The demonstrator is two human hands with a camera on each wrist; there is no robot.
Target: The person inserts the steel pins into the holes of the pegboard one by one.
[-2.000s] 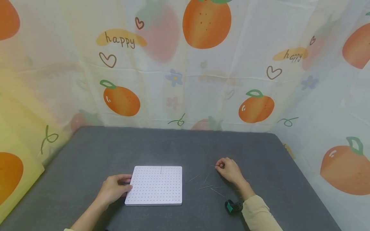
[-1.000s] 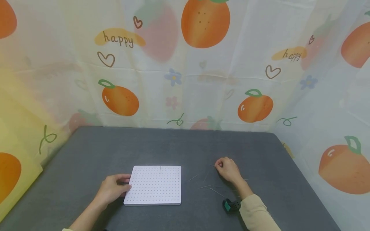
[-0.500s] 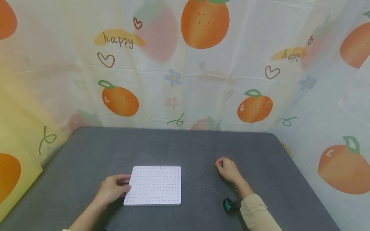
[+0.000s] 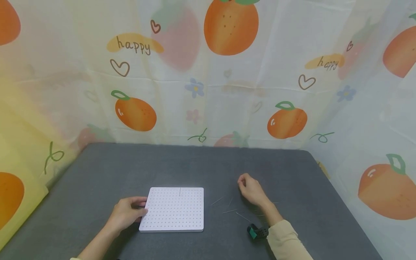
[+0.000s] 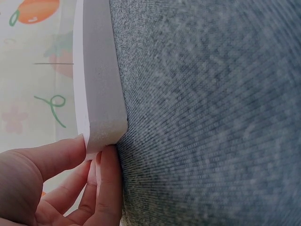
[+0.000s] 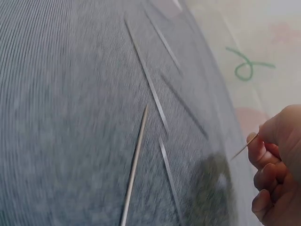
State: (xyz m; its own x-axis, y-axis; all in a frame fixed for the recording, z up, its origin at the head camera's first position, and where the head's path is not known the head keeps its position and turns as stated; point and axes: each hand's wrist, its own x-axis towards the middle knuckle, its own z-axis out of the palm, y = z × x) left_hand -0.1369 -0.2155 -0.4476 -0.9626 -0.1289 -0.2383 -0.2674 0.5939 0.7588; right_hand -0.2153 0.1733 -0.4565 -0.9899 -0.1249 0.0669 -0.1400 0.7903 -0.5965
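Note:
A white pegboard with rows of small holes lies on the dark table. One toothpick stands upright in a hole near its far edge. My left hand grips the board's left side, with the thumb at the top edge and fingers against the side. To the right of the board, above the table, my right hand pinches another toothpick between thumb and forefinger. Several loose toothpicks lie scattered on the cloth between the board and my right forearm.
The dark cloth-covered table ends at a fruit-print curtain at the back and sides. A black wrist device with a green patch sits by the right sleeve.
My right hand has moved slightly left and up with the toothpick, which it turned in its fingertips. The left hand and the board stay in place.

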